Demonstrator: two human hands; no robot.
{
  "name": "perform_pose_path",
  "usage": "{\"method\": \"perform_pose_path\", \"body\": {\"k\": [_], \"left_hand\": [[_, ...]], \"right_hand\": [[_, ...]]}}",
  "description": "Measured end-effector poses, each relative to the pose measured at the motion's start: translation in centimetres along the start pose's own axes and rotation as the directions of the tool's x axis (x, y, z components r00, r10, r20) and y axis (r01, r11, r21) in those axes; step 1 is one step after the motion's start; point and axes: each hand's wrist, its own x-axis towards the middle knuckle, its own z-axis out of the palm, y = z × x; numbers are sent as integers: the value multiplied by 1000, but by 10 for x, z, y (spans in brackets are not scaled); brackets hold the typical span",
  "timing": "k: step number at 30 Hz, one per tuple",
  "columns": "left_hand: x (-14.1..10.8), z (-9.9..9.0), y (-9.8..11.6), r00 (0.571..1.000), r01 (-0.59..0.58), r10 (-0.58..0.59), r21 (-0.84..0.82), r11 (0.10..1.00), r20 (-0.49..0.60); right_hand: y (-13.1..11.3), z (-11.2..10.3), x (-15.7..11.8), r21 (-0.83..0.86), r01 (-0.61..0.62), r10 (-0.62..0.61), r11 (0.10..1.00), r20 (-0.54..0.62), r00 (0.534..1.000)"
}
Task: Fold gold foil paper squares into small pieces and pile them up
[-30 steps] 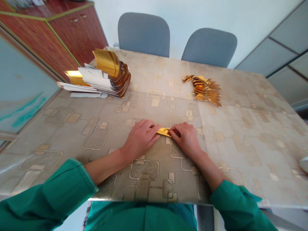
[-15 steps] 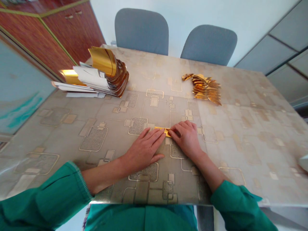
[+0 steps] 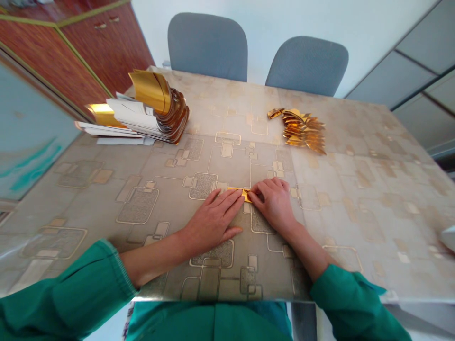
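A small folded strip of gold paper [image 3: 246, 195] lies on the patterned tablecloth between my hands. My left hand [image 3: 214, 219] rests flat with its fingers stretched out, the fingertips pressing on the strip's left part. With thumb and forefinger together, my right hand [image 3: 273, 201] pinches the strip's right end. Part of the strip is hidden under the fingers.
Gold and white paper sheets [image 3: 137, 118] are stacked at the back left of the table [image 3: 220, 166]. Folded gold pieces [image 3: 304, 130] lie in a row at the back right. Two grey chairs [image 3: 208, 47] stand behind. A white object [image 3: 448, 238] shows at the right edge.
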Motion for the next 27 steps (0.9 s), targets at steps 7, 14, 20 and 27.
{"method": "perform_pose_path", "body": {"k": [7, 14, 20, 27], "left_hand": [[2, -4, -2, 1000, -9, 9, -3, 1000, 18], [3, -7, -4, 1000, -17, 17, 1, 1000, 23], [3, -7, -5, 1000, -25, 26, -8, 1000, 15], [3, -8, -7, 999, -26, 26, 13, 1000, 29]], "right_hand": [[1, 3, 2, -30, 1, -1, 1000, 18, 1000], [3, -5, 0, -20, -4, 4, 1000, -17, 1000], [-3, -9, -6, 137, 70, -67, 988, -22, 997], [-19, 9, -6, -84, 25, -20, 996, 63, 998]]}}
